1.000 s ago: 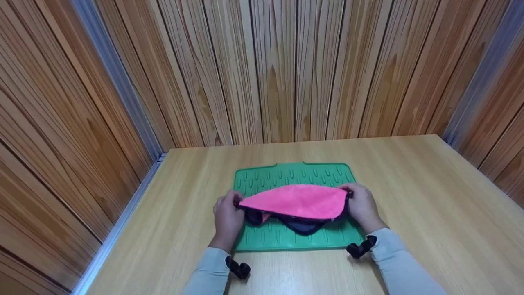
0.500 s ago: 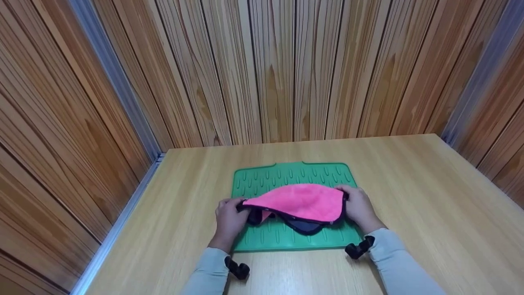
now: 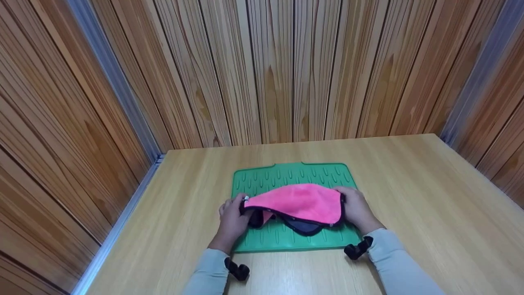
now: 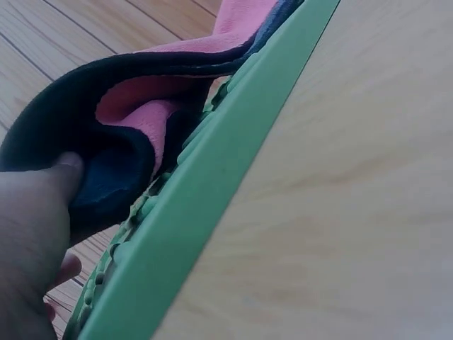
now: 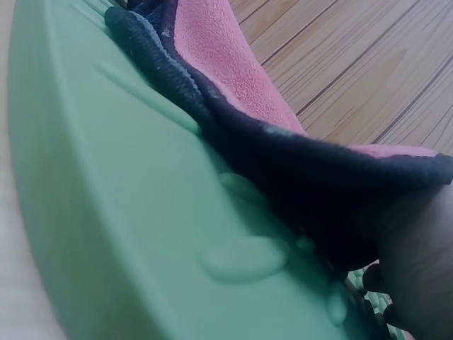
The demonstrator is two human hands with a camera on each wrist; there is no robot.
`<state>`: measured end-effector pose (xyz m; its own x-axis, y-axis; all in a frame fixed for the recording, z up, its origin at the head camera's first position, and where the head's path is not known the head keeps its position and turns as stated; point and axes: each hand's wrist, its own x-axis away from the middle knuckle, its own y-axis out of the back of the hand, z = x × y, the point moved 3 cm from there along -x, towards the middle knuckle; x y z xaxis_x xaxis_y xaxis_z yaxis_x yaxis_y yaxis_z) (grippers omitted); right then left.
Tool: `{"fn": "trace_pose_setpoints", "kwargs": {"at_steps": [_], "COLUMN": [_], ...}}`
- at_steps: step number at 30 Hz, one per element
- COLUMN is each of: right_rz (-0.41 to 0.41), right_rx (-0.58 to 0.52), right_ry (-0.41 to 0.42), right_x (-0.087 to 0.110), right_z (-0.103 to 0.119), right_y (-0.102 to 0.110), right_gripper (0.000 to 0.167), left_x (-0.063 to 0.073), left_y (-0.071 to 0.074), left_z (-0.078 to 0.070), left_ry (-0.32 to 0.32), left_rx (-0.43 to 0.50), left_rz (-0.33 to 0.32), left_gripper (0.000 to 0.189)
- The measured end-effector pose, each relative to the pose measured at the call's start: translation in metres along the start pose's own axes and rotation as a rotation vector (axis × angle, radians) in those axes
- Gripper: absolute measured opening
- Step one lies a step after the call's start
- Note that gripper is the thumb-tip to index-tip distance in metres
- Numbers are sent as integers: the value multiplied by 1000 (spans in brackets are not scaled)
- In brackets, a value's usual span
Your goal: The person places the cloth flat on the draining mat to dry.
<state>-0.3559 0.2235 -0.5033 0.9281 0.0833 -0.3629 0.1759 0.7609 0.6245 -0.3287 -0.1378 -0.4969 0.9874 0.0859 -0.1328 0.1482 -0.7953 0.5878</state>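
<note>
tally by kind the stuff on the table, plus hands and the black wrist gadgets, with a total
Cloth: 1
Mat: 1
Hands: 2
Wrist gadgets: 2
Total: 6

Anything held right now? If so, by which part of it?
Yes: the pink and dark-blue cloth, by its two opposite ends. The left hand grips the left end, the right hand the right end.

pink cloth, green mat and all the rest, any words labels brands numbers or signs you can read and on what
No readable text anywhere: none on the pink cloth, the green mat or the table.
A tiny white spot at the cloth's edge by the left hand is too small to make out.
</note>
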Motion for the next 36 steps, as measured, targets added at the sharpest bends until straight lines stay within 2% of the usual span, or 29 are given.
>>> {"fn": "trace_pose_setpoints", "kwargs": {"at_steps": [5,8,12,15,17,20,23,26,29,31,34,36], "right_rz": [24,50,-25,-99,-121,-118,-85,-17,55,86,97,59], "right_rx": [-5,-12,-62,-126,-156,-162,-127,-66,16,60,81,73], "right_ry": [-30,-80,-179,-244,-265,-268,-227,-175,-151,-148,-135,-108], "right_x": [-1,-1,0,1,1,1,0,0,-1,0,1,1], "right_z": [0,3,1,-1,-3,-6,-5,-2,0,0,-1,-4], "right_y": [0,3,10,15,16,15,12,9,6,5,4,2], "right_gripper": [25,27,29,32,33,33,30,31,36,39,42,40], "left_x": [-2,-7,-7,-3,-3,-4,-4,-3,-4,-4,-4,-4], "left_y": [1,1,6,11,11,10,9,8,6,4,2,0], "left_z": [5,11,8,1,0,1,2,2,4,5,8,9], "left_ry": [2,-17,-36,-1,35,52,56,2,-77,-96,-82,-46], "left_rx": [95,141,212,257,260,240,198,91,-25,-40,-16,1], "left_rz": [11,-27,-138,-200,-209,-176,-101,-30,-10,-9,-7,0], "left_gripper": [36,34,26,21,19,20,22,27,28,27,30,36]}}
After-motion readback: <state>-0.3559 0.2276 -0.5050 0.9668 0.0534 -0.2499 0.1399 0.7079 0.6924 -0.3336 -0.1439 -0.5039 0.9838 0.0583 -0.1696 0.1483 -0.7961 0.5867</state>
